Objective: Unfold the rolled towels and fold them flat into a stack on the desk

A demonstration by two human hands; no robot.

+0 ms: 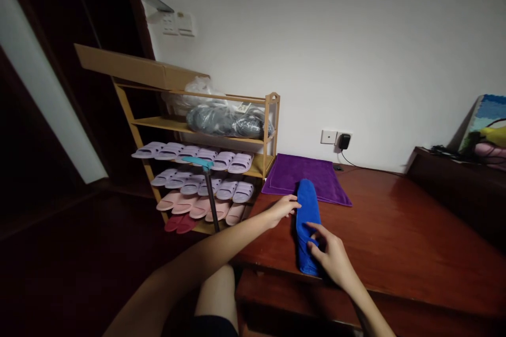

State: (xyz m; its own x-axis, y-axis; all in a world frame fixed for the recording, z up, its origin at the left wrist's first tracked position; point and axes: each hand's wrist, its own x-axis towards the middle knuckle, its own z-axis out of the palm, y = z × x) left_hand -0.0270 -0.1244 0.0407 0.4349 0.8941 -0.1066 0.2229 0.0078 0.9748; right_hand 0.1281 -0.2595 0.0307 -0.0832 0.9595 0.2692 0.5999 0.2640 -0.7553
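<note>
Both hands, left [281, 209] and right [334, 253], lie loosely curled, touching the folded blue cloth [307, 210] at lower centre; pressing evenly should keep its folds neat.

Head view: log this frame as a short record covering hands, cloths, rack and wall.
left hand: at the left edge of the blue cloth
right hand: fingers on the blue cloth's near part
blue cloth: long, narrow; far end over the purple cloth
surface: reddish-brown wooden table
rack: slippers in rows, plastic-wrapped bundle above
wall: black plug in a socket
</note>
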